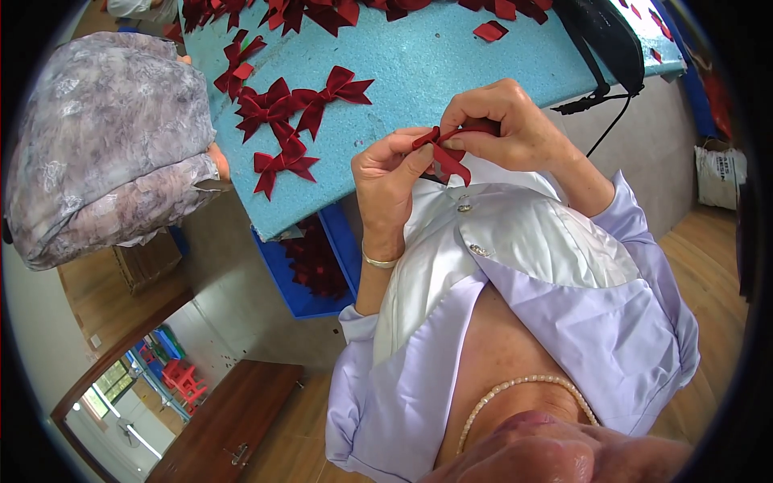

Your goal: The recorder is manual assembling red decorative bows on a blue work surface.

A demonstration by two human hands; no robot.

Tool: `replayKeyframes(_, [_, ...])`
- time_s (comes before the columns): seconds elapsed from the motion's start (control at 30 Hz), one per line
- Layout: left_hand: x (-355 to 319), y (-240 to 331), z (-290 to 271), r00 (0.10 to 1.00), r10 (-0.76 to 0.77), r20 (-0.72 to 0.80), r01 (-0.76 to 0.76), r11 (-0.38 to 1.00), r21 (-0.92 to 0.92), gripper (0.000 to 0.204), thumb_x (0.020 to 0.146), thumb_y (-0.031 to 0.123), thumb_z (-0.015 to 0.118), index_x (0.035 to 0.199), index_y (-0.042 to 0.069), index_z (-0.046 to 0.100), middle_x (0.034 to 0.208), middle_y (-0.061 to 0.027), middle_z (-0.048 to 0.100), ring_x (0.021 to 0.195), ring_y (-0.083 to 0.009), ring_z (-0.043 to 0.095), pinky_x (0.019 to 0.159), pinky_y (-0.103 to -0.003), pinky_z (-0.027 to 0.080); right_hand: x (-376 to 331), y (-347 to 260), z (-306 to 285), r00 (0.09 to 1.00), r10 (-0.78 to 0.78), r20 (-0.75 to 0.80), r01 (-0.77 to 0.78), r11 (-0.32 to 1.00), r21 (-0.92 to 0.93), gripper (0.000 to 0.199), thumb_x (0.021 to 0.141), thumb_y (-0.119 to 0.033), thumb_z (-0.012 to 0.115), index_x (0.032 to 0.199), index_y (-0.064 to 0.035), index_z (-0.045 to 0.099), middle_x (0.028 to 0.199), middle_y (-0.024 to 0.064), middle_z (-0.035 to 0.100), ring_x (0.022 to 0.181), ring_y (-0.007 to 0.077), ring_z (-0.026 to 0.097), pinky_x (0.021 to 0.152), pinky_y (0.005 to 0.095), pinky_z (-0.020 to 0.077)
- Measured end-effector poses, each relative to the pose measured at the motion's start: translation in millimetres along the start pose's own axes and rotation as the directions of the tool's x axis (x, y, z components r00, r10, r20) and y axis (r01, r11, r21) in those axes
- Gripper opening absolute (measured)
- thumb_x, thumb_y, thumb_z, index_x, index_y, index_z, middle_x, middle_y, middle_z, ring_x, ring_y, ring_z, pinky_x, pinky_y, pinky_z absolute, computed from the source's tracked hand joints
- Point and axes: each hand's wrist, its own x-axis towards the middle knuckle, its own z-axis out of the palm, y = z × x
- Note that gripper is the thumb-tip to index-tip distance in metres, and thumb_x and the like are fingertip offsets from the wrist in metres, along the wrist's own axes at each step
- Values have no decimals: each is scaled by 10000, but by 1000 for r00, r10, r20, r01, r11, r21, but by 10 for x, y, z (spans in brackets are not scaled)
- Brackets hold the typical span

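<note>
A dark red velvet ribbon (456, 166) is held just off the table's near edge, in front of my chest. It is partly looped into a bow, with one tail hanging down. My left hand (386, 177) pinches the loop side between thumb and fingers. My right hand (509, 129) is closed on the other side of the ribbon, thumb against bent fingers. The fingers hide part of the knot. Several red velvet bows (282, 167) lie on the table to the left of my hands.
The light blue table (427, 56) carries more red bows (322, 14) along its far side. A black bag (604, 40) with straps hangs over its right part. Below the near left corner stands a blue bin (302, 302) of red pieces. Another person (113, 145) in a patterned grey top is at the left.
</note>
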Motion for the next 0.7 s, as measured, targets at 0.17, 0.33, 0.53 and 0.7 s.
replayKeyframes(0.17, [-18,53,80,1000,24,-6,-23,991,132,114,850,-85,698,964,-75,701,1017,-154,708,822,-157,684,697,-282,606,11,23,-21,999,-15,51,19,997,-71,68,761,30,661,828,17,653,677,80,642,554,168,572,503,288,411])
replayKeyframes(0.33, [-11,77,122,998,56,-31,-46,961,274,98,864,-86,686,960,-64,696,945,-106,706,793,-117,674,687,-250,584,25,-11,-9,998,-39,44,45,988,-150,84,738,30,654,814,16,621,642,90,606,528,207,552,492,312,405])
replayKeyframes(0.53, [-13,85,137,991,52,-121,-16,960,280,79,887,-63,673,964,-50,685,890,-66,701,775,-80,653,693,-219,552,35,21,49,964,-258,-62,219,907,-360,146,731,22,711,830,-8,608,660,83,575,538,240,554,476,336,404])
replayKeyframes(0.7, [7,55,144,975,107,-194,-59,969,239,78,904,-23,679,981,-37,683,884,-50,696,765,-67,628,701,-215,533,30,45,180,877,-451,-162,313,796,-518,199,722,14,764,832,-25,603,679,79,562,544,238,556,466,336,398])
